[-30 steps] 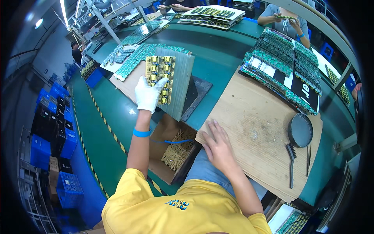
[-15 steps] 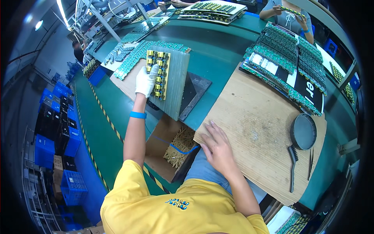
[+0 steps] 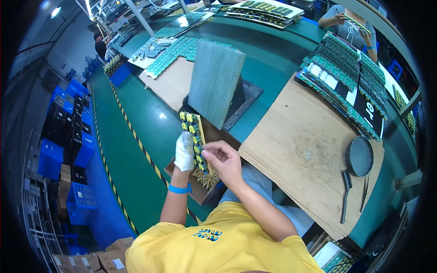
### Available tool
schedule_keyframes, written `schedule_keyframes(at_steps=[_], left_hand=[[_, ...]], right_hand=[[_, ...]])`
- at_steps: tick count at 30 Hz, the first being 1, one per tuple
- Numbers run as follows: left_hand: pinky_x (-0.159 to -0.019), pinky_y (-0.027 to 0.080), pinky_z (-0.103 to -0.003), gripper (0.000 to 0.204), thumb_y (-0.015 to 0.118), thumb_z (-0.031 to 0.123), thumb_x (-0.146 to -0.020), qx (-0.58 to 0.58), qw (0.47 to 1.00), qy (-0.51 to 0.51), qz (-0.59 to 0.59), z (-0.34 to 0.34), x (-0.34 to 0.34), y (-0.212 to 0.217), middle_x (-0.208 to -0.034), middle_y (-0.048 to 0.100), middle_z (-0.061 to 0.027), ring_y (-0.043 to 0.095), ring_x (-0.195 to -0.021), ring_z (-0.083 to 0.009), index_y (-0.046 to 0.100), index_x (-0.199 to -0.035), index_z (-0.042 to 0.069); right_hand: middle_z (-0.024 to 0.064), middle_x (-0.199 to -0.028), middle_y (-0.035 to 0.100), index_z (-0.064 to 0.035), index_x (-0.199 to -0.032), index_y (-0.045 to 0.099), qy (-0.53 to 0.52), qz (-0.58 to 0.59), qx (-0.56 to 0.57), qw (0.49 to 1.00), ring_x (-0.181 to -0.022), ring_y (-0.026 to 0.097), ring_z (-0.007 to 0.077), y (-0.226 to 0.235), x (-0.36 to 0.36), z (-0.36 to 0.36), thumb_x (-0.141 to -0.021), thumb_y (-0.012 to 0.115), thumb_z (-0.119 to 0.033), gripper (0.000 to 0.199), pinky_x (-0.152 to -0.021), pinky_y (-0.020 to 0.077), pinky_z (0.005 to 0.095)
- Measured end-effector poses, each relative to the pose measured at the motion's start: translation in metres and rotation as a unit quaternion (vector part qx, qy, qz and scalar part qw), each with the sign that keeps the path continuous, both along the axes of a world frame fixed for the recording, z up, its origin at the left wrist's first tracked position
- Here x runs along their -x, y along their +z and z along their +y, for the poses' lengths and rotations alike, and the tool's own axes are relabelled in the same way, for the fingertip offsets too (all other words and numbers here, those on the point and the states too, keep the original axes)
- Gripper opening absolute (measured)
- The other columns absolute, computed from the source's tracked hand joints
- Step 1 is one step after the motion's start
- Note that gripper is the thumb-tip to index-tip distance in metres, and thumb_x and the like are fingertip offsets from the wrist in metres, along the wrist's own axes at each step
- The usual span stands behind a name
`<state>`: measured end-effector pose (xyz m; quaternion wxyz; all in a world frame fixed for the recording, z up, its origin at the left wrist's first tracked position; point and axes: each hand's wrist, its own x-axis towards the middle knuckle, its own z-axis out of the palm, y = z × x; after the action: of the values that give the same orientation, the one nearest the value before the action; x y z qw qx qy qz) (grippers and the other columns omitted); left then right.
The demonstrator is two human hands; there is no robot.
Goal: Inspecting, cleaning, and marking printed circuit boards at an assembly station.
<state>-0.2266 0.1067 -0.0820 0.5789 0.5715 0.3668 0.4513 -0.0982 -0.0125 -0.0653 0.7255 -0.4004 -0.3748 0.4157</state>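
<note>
In my white-gloved left hand (image 3: 184, 152) is a narrow circuit board panel (image 3: 195, 132) with rows of yellow and dark components, held tilted and nearly upright. My bare right hand (image 3: 227, 164) meets its right edge, thumb and forefinger closing on it; the fingertips are partly hidden. Below both hands a cardboard box (image 3: 198, 194) holds many thin tan strips (image 3: 208, 181). Just beyond the hands, a grey ribbed block (image 3: 216, 82) stands upright on a dark metal base (image 3: 246, 104).
A cardboard sheet (image 3: 291, 127) on the green bench carries a round dark dish (image 3: 359, 156), a black brush (image 3: 346, 195) and tweezers (image 3: 364, 193). Green boards (image 3: 337, 59) are stacked at far right, with more boards (image 3: 175, 53) at far left. A co-worker (image 3: 350, 27) sits across the bench.
My left hand has brought the panel down and toward me, off the face of the grey block. My right hand has left the cardboard sheet's edge and come to the panel.
</note>
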Motion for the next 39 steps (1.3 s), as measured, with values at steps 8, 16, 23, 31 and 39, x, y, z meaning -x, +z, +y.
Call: schedule_keyframes(at_steps=[8,16,23,31,39], left_hand=[[-0.067,0.05,-0.027,0.06,0.054,0.07,-0.096,0.09,0.995,0.039,0.009,-0.019,0.045,-0.029,-0.084,0.061,0.0034,0.058,-0.075,-0.0071,0.061,-0.107,0.011],[-0.067,0.052,-0.03,0.051,0.065,0.055,-0.097,0.035,0.987,0.093,0.126,-0.004,0.061,-0.052,-0.085,0.066,-0.0002,0.062,-0.073,-0.0127,0.064,-0.104,0.005],[-0.067,0.055,-0.037,0.052,0.083,0.047,-0.082,-0.198,0.881,0.143,0.406,-0.003,0.066,-0.02,-0.083,0.071,-0.0094,0.068,-0.07,-0.0277,0.066,-0.098,0.002],[-0.075,0.055,-0.042,0.065,0.09,0.049,-0.069,-0.456,0.773,-0.02,0.442,-0.013,0.042,0.018,-0.093,0.07,-0.0148,0.068,-0.085,-0.0352,0.065,-0.108,0.003],[-0.099,0.05,-0.036,0.061,0.08,0.033,-0.089,-0.207,0.954,0.17,0.134,-0.004,-0.001,0.048,-0.117,0.068,-0.0116,0.063,-0.11,-0.0215,0.054,-0.132,-0.002]], right_hand=[[-0.0007,-0.092,0.064,-0.0009,-0.109,0.066,0.025,0.221,0.014,0.975,-0.082,0.06,0.0058,-0.032,0.05,0.021,-0.092,0.075,-0.004,0.019,-0.076,0.0504,0.0205],[0.0032,-0.096,0.068,-0.0006,-0.111,0.066,0.216,0.295,0.119,0.923,-0.085,0.065,0.0095,-0.1,0.036,0.043,-0.1,0.064,-0.008,0.013,-0.08,0.0544,0.0248],[0.0155,-0.107,0.071,0.0055,-0.124,0.063,-0.108,-0.277,0.189,0.936,-0.092,0.071,0.0207,-0.156,0.017,0.075,-0.103,0.061,-0.016,0.031,-0.084,0.0572,0.0339],[0.0192,-0.107,0.072,0.0055,-0.119,0.065,0.049,-0.48,0.002,0.876,-0.093,0.071,0.0252,0.025,-0.018,0.017,-0.1,0.065,-0.016,0.029,-0.082,0.0554,0.0348],[0.007,-0.101,0.072,0.003,-0.113,0.067,-0.276,0.066,0.012,0.959,-0.093,0.068,0.0165,0.015,-0.02,0.005,-0.098,0.068,-0.009,0.019,-0.083,0.054,0.0324]])
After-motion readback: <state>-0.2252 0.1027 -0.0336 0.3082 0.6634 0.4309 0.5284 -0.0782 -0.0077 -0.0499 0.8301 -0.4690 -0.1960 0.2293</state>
